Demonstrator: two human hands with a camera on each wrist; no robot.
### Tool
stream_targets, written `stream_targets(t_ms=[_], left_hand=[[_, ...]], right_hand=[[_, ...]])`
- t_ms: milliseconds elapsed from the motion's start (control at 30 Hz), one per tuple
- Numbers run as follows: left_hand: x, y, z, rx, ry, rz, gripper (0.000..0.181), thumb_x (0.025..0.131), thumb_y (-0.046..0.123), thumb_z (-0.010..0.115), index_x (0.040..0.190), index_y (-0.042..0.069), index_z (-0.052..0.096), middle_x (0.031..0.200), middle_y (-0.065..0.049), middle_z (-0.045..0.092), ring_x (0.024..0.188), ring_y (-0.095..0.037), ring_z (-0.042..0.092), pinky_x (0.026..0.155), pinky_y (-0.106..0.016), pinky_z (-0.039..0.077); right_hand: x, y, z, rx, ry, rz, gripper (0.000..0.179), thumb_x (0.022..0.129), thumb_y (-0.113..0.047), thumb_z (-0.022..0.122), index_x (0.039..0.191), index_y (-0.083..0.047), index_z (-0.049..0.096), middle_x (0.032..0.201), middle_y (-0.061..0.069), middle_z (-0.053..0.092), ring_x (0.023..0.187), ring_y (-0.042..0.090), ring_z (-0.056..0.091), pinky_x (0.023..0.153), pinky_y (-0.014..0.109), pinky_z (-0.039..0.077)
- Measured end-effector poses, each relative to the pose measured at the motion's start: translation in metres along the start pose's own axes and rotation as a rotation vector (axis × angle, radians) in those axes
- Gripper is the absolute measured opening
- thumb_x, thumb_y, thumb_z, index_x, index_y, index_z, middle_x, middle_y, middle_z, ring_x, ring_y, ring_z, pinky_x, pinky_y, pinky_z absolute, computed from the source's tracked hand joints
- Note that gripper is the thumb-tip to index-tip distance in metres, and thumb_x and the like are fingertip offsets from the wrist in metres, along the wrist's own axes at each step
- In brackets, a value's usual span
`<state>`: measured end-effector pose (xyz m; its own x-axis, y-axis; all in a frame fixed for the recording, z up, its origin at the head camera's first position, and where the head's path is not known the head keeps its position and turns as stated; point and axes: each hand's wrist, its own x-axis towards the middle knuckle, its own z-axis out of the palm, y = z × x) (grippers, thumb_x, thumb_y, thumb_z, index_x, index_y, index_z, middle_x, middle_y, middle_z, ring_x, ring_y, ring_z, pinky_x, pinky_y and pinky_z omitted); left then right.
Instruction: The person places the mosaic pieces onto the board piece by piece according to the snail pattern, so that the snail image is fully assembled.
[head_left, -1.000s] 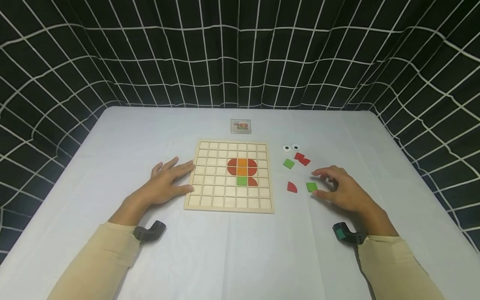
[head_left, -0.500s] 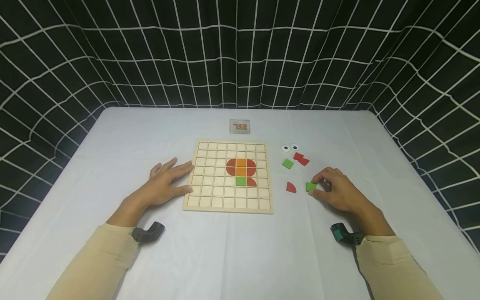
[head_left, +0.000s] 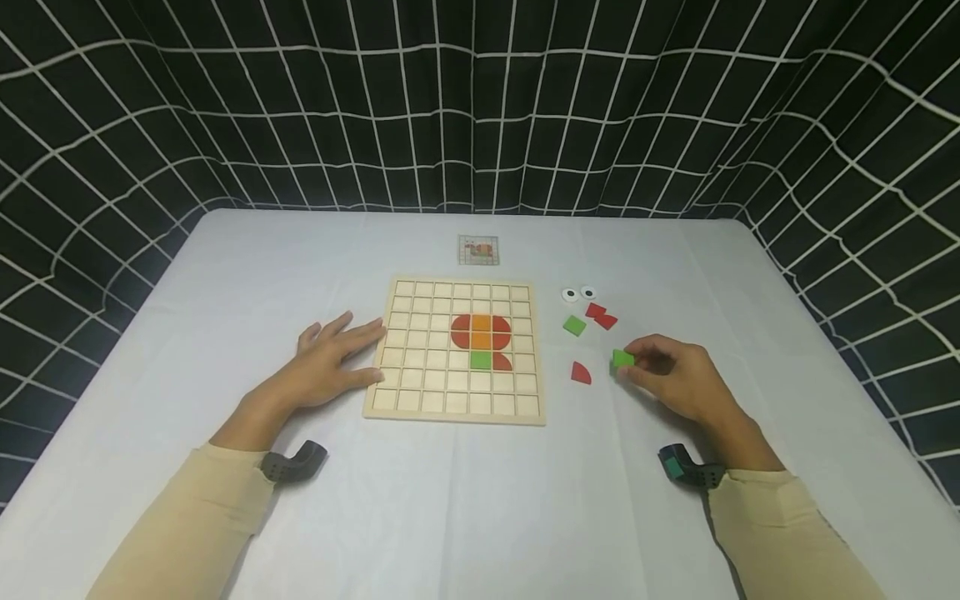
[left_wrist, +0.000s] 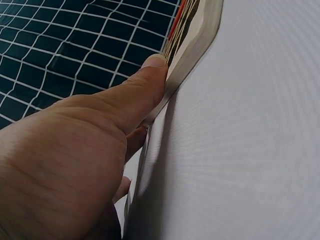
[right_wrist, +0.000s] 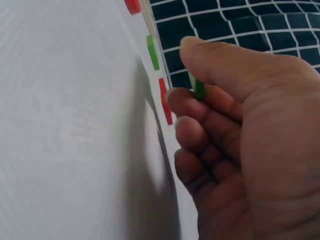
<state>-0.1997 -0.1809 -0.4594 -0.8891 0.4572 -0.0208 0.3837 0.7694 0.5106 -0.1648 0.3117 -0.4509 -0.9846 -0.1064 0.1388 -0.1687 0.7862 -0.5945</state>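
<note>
Between thumb and fingertips my right hand (head_left: 671, 377) pinches a green square tile (head_left: 622, 358), raised a little off the table; the right wrist view shows the tile (right_wrist: 199, 89) edge-on. My left hand (head_left: 322, 367) lies with spread, straight fingers against the left edge of the wooden grid board (head_left: 420, 403). In the left wrist view the thumb (left_wrist: 145, 82) touches the board's side (left_wrist: 195, 45). Set in the board are two orange squares (head_left: 482, 332) flanked by red rounded pieces (head_left: 461, 332), with a green square (head_left: 481, 360) and a red quarter-round (head_left: 502, 362) below.
Right of the board lie a red quarter-round (head_left: 581, 373), a green square (head_left: 574, 325), two red pieces (head_left: 605, 319) and two white eye discs (head_left: 571, 294). A small picture card (head_left: 478, 250) sits behind the board. Dark gridded cloth (head_left: 480, 108) hangs around the table.
My right thumb and fingers have closed on the green square tile and lifted it slightly from the table. The left hand stays at the board's edge.
</note>
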Motion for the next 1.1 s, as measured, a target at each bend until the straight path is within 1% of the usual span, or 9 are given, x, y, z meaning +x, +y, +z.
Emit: stream_targets(t_ms=[67,133,233,300,500,733,800,967,1100], left_hand=[[0.001,0.000,0.000,-0.005,0.000,0.005,0.071,0.088,0.048,0.065,0.147,0.015,0.042,0.153,-0.001,0.032,0.144,-0.035,0.005,0.109,-0.058,-0.009],[0.003,0.001,0.001,-0.013,-0.004,0.009,0.071,0.088,0.049,0.065,0.147,0.015,0.043,0.153,-0.001,0.032,0.144,-0.035,0.005,0.109,-0.058,-0.009],[0.003,0.003,0.002,-0.016,-0.010,0.007,0.072,0.088,0.049,0.065,0.147,0.015,0.043,0.153,-0.001,0.032,0.144,-0.035,0.005,0.108,-0.059,-0.009],[0.003,0.003,0.001,-0.009,-0.008,0.003,0.072,0.088,0.049,0.066,0.147,0.015,0.043,0.153,-0.001,0.033,0.144,-0.036,0.005,0.108,-0.060,-0.008],[0.002,0.004,-0.001,-0.002,-0.001,0.005,0.071,0.088,0.048,0.066,0.146,0.014,0.043,0.153,-0.002,0.033,0.144,-0.036,0.006,0.108,-0.060,-0.008],[-0.001,0.000,0.001,-0.030,0.000,0.012,0.071,0.088,0.046,0.067,0.147,0.014,0.043,0.152,-0.003,0.035,0.144,-0.036,0.006,0.109,-0.059,-0.008],[-0.002,-0.001,0.001,-0.027,0.000,0.013,0.071,0.089,0.046,0.066,0.147,0.014,0.042,0.152,-0.004,0.035,0.144,-0.037,0.007,0.109,-0.059,-0.008],[-0.003,-0.002,-0.001,-0.017,0.011,0.022,0.070,0.089,0.046,0.066,0.147,0.014,0.042,0.152,-0.004,0.035,0.144,-0.037,0.007,0.109,-0.059,-0.007],[-0.002,-0.001,-0.001,-0.023,0.018,0.028,0.070,0.089,0.046,0.067,0.147,0.014,0.043,0.152,-0.004,0.036,0.144,-0.037,0.008,0.109,-0.059,-0.007]], right_hand=[[0.000,-0.003,0.000,0.012,0.013,0.002,0.024,0.083,-0.021,0.078,0.102,-0.008,0.070,0.080,0.002,0.063,0.080,0.021,0.058,0.071,0.022,0.047],[-0.001,-0.007,-0.001,0.027,0.032,-0.003,0.023,0.083,-0.020,0.078,0.101,-0.008,0.071,0.079,0.002,0.063,0.080,0.021,0.058,0.074,0.029,0.048],[0.000,-0.015,-0.001,0.053,0.057,-0.031,0.022,0.083,-0.020,0.078,0.100,-0.008,0.071,0.077,0.002,0.063,0.080,0.020,0.056,0.080,0.041,0.048],[0.001,-0.021,0.000,0.068,0.067,-0.059,0.022,0.082,-0.020,0.079,0.099,-0.007,0.071,0.076,0.001,0.064,0.078,0.019,0.055,0.081,0.044,0.047],[0.007,-0.039,0.006,0.090,0.119,-0.152,0.019,0.080,-0.012,0.080,0.095,-0.005,0.071,0.078,0.002,0.066,0.074,0.018,0.056,0.073,0.041,0.044],[0.015,-0.058,0.017,0.134,0.172,-0.259,0.024,0.077,-0.008,0.081,0.099,-0.004,0.072,0.086,0.003,0.070,0.080,0.019,0.060,0.066,0.037,0.045],[0.018,-0.065,0.020,0.145,0.178,-0.283,0.025,0.077,-0.007,0.081,0.100,-0.004,0.073,0.088,0.003,0.070,0.082,0.020,0.061,0.066,0.038,0.046],[0.025,-0.086,0.027,0.170,0.160,-0.322,0.026,0.077,-0.006,0.081,0.101,-0.004,0.073,0.092,0.004,0.071,0.085,0.021,0.061,0.072,0.047,0.049],[0.030,-0.101,0.032,0.183,0.153,-0.361,0.025,0.077,-0.007,0.081,0.100,-0.004,0.073,0.092,0.004,0.070,0.084,0.021,0.060,0.072,0.047,0.049]])
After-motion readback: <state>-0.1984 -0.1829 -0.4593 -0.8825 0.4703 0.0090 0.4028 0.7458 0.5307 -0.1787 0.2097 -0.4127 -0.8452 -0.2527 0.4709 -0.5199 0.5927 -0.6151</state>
